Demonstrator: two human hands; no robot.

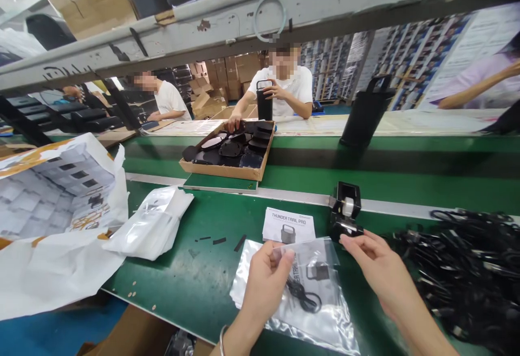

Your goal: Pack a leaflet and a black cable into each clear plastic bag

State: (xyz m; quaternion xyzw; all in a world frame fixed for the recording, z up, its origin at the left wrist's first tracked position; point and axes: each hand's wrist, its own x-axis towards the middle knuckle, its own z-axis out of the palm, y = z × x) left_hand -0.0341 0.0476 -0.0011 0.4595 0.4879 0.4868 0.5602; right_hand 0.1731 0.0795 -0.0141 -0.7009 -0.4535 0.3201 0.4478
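My left hand pinches the top edge of a clear plastic bag with a booklet and a coiled black cable inside. The bag lies on a stack of more clear bags on the green bench. My right hand hovers at the bag's upper right corner, fingers loosely curled toward a black tape dispenser. Its fingertips reach toward the dispenser's front, and whether they hold anything is hidden. A white "Thunder Trail Pro" booklet lies just behind the bag.
A heap of black cables fills the right. Loose plastic bags and a box of white packets sit left. Beyond a green belt, a cardboard tray of black parts, a black cylinder and two seated people.
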